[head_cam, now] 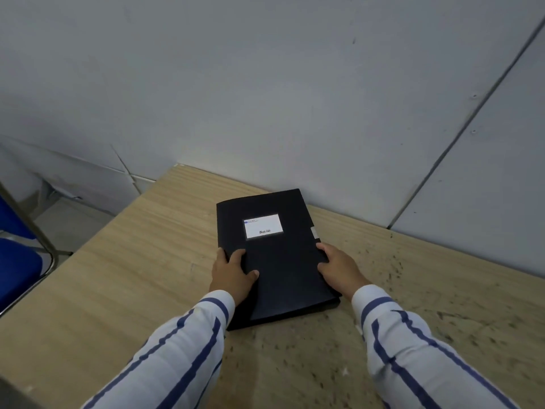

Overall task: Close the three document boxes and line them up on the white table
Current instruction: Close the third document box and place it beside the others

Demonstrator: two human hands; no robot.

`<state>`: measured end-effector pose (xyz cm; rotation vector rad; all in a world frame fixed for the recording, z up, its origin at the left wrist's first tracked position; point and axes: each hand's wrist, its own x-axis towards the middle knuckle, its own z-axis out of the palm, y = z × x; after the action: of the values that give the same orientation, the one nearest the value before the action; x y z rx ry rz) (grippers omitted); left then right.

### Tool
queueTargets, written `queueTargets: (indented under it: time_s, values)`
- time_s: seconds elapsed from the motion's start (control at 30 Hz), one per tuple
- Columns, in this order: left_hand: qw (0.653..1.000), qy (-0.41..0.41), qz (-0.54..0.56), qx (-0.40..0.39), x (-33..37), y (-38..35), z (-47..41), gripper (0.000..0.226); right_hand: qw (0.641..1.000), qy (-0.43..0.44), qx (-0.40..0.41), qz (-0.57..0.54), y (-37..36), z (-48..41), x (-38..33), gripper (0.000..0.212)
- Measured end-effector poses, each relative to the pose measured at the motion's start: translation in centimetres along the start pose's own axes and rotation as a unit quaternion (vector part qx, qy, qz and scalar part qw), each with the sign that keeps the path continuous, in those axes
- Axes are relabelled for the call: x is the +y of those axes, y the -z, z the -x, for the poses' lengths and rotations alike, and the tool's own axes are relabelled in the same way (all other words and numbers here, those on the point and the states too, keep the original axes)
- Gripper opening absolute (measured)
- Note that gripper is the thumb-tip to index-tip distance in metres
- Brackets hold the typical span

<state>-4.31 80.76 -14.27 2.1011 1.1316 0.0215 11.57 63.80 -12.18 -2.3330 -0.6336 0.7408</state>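
One black document box [280, 267] lies flat on a light wooden table [124, 284], its lid down and a white label facing up near its far end. My left hand [233, 276] grips its left edge with the thumb on top. My right hand [339, 270] grips its right edge, just below a small white tab on that side. No other document box and no white table are in view.
A grey wall [295, 98] stands right behind the table's far edge. A blue chair with a metal frame [20, 261] sits at the left beside the table. Dark specks mark the tabletop on the right.
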Motion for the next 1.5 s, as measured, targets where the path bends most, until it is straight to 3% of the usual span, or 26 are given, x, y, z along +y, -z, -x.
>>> queueTargets:
  time_s: [0.2, 0.47, 0.6, 0.67, 0.73, 0.87, 1.0, 1.3, 1.5]
  values:
    - [0.999, 0.006, -0.04, 0.009, -0.5, -1.2, -0.1, 0.07, 0.99, 0.003, 0.07, 0.124, -2.6, -0.5, 0.1, 0.049]
    - [0.997, -0.014, -0.07, 0.012, -1.3, -1.5, 0.3, 0.069, 0.987, 0.036, 0.032, 0.152, -4.6, -1.6, -0.2, 0.065]
    - [0.999, -0.038, -0.031, 0.019, -2.6, -1.3, 0.6, 0.075, 0.995, 0.011, 0.036, 0.089, -4.3, -0.7, 0.2, 0.065]
    - [0.998, -0.018, 0.056, 0.037, -3.2, -1.2, 0.8, 0.075, 0.998, -0.013, 0.051, 0.043, -4.0, 0.2, 0.5, 0.061]
    - [0.988, 0.016, 0.126, 0.084, -3.6, -1.5, 1.3, 0.062, 0.997, -0.039, 0.064, 0.013, -4.0, 1.4, 1.0, 0.057]
    - [0.99, 0.046, 0.056, 0.12, -4.0, -2.2, 1.8, 0.053, 0.994, -0.062, 0.076, -0.048, -4.0, 3.2, 1.5, 0.05]
    - [0.989, 0.047, 0.103, 0.099, -4.1, -2.2, 2.2, 0.05, 0.99, -0.053, 0.057, -0.12, -3.2, 4.3, 1.8, 0.049]
    - [0.984, 0.021, 0.138, 0.111, -3.3, -3.6, 6.4, 0.04, 0.987, -0.057, 0.055, -0.143, -1.5, 8.8, 3.8, 0.043]
    - [0.983, -0.009, 0.138, 0.119, -2.3, -4.1, 9.8, 0.046, 0.985, -0.051, 0.078, -0.142, -0.1, 12.4, 4.8, 0.043]
